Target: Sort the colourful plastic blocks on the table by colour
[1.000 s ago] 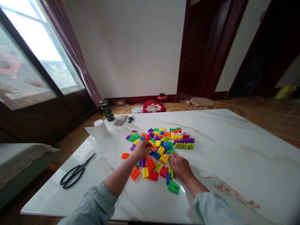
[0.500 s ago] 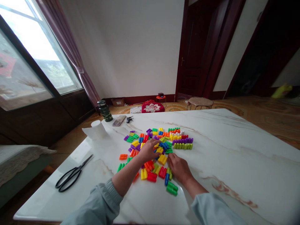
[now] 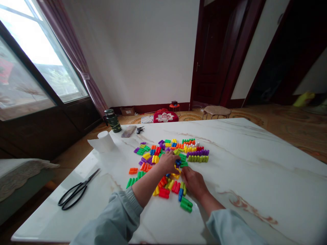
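Colourful plastic toy blocks shaped like joined bullets lie in a loose heap on the white marble-patterned table [image 3: 255, 163]. Over the middle of the heap, my left hand [image 3: 168, 162] arches with thumb and fingers apart. Dark blue blocks [image 3: 178, 163] show in that gap, and yellow blocks [image 3: 176, 176] lie just below, partly covered. My right hand [image 3: 192, 182] rests at the heap's right edge, fingers bent and pressed together; what they hold, if anything, is hidden. A green block [image 3: 186, 205] lies nearer me, with a red block [image 3: 164, 193] to its left.
Block rows, such as a lime row [image 3: 198, 159], line the heap's far right. Black-handled scissors [image 3: 76, 192] lie at left. A paper roll [image 3: 104, 141], a camouflage flask [image 3: 112, 120], a blurred phone [image 3: 128, 131] and keys [image 3: 140, 130] stand or lie farther back.
My left hand has moved slightly right and down across the heap, covering more of the yellow blocks. My right hand stays almost in place. The view has shifted a little.
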